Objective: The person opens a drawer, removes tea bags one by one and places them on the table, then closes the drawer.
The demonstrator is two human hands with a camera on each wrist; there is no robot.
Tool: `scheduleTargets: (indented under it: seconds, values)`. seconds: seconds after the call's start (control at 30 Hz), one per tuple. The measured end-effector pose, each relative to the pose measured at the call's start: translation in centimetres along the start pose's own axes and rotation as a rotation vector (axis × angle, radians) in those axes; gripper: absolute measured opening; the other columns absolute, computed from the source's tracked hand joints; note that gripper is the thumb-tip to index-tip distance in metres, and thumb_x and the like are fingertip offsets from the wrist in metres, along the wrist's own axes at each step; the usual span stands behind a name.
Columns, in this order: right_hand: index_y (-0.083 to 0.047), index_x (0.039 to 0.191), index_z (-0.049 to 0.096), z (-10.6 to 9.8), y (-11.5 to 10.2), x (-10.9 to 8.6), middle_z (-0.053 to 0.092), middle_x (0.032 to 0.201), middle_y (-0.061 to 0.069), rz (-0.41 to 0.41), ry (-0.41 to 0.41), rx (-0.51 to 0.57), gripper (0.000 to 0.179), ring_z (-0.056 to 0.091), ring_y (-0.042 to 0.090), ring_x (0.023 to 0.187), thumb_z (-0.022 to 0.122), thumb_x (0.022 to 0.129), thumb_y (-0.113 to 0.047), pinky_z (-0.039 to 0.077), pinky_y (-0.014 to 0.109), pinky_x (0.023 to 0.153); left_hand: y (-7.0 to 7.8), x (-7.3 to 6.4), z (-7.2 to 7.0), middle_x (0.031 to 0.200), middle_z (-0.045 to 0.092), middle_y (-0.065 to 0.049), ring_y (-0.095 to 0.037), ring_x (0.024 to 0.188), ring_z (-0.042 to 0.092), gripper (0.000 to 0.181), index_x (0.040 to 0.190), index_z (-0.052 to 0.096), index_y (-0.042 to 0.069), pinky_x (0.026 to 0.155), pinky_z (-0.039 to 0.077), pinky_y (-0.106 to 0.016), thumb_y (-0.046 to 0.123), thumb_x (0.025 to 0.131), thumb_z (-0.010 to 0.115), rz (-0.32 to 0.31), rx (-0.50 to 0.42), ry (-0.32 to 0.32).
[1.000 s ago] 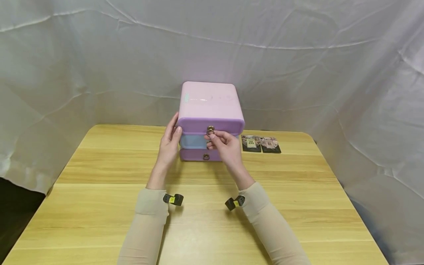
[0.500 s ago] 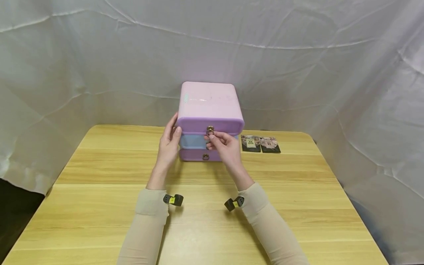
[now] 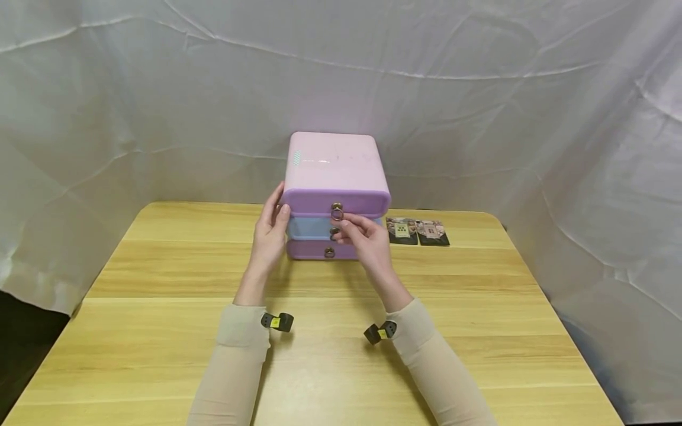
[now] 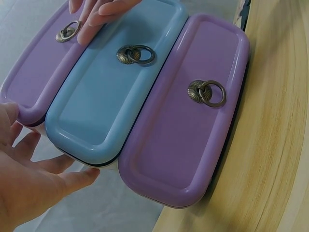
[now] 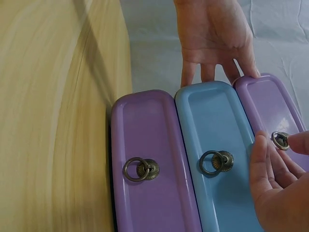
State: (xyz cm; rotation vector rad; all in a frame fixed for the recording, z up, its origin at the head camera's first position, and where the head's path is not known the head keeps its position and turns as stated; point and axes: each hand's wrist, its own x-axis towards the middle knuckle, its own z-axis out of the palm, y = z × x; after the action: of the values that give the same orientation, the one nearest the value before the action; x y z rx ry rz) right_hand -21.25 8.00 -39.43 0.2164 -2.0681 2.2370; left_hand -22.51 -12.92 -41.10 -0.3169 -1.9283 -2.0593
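Hands (image 3: 269, 236) at drawers (image 4: 91, 96); wrist views show whole middle ring (image 5: 201, 164), head perhaps part.

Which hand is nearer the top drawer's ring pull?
Right. The right hand is at the ring pull, its grip unclear; the left hand touches the left end of the top drawer, farther off.

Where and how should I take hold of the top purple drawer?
Probably by the brassy ring handle, midway across the front of the top purple drawer, coming from the front. The ring stands out from the panel, so finger and thumb can pinch it; the rounded edges seem hard to hook. The left hand, at the drawer's left end, could brace.
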Motion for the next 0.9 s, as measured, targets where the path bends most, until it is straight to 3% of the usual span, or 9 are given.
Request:
scheduleTargets:
  seconds: [0.37, 0.7, 0.9]
  values:
    - [0.004, 0.124, 0.069, -0.8, 0.5, -0.6, 0.076, 0.115, 0.020, 0.011, -0.019, 0.026, 0.028, 0.075, 0.021, 0.085, 0.067, 0.102, -0.012, 0.065, 0.035, 0.084, 0.0, 0.0, -0.2, 0.165, 0.040, -0.004, -0.021, 0.149, 0.042, 0.052, 0.162, 0.037, 0.017, 0.124, 0.035, -0.033, 0.019, 0.111, 0.047, 0.003, 0.011, 0.003]
    - [0.005, 0.119, 0.072, -2.3, 1.9, -0.8, 0.076, 0.111, 0.022, -0.017, 0.044, -0.046, 0.023, 0.075, 0.023, 0.083, 0.067, 0.102, -0.010, 0.065, 0.032, 0.082, -0.1, 0.1, -0.2, 0.165, 0.040, -0.006, -0.023, 0.149, 0.042, 0.052, 0.162, 0.036, 0.015, 0.125, 0.034, -0.035, 0.016, 0.112, 0.046, 0.013, 0.010, 0.002]
    - [0.005, 0.120, 0.071, -2.8, 2.4, -0.6, 0.077, 0.108, 0.020, 0.080, 0.025, -0.116, 0.026, 0.076, 0.025, 0.084, 0.067, 0.101, -0.011, 0.065, 0.033, 0.081, -0.2, 0.1, -0.4, 0.165, 0.040, -0.004, -0.022, 0.149, 0.042, 0.052, 0.162, 0.037, 0.015, 0.124, 0.035, -0.035, 0.017, 0.111, 0.047, 0.025, 0.001, 0.002]
